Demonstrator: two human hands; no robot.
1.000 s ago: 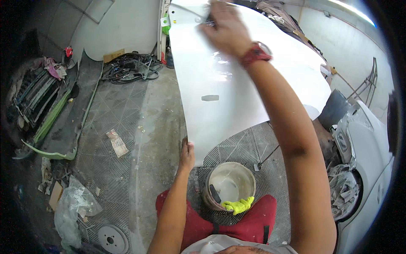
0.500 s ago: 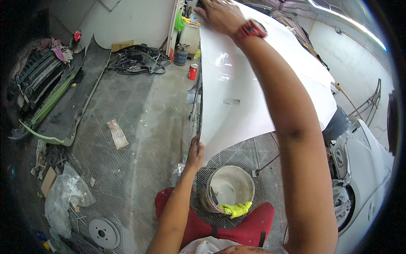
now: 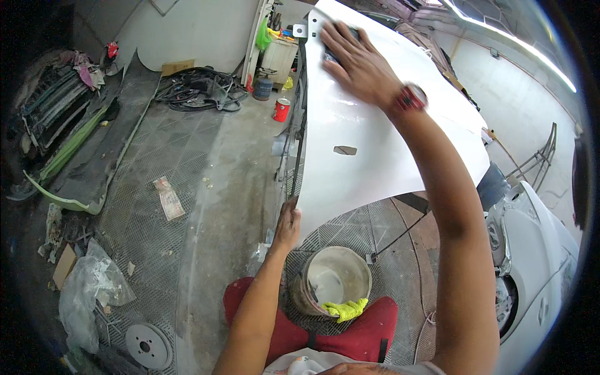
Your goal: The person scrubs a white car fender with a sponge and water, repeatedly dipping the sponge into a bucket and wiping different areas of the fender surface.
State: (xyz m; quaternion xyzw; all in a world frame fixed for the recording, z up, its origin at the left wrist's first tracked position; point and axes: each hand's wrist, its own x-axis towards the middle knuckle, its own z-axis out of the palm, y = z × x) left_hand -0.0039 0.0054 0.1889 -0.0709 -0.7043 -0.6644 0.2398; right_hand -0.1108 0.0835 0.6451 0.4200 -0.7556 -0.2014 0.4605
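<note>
A white car fender (image 3: 356, 175) stretches out in front of me, with a small slot cut through it. My left hand (image 3: 289, 225) is closed on the lower left edge of this panel, thumb on top. Near the far end, my right hand (image 3: 359, 65) lies over the white surface, slightly blurred. Beneath its fingers is a dark pad (image 3: 331, 56), mostly hidden by the hand; its exact kind cannot be made out. A red watch is on my right wrist.
Between my knees stands a bucket (image 3: 304, 294) of cloudy liquid, a yellow cloth (image 3: 345, 309) over its rim. A red can (image 3: 281, 110) is left of the fender. At right is a silver car body (image 3: 544, 250); at left lie a bumper (image 3: 134, 94), plastic sheeting (image 3: 94, 281) and a brake disc (image 3: 149, 345).
My right hand has come nearer and to the right along the fender, from its far end, with the dark pad under it. My left hand keeps its hold on the edge.
</note>
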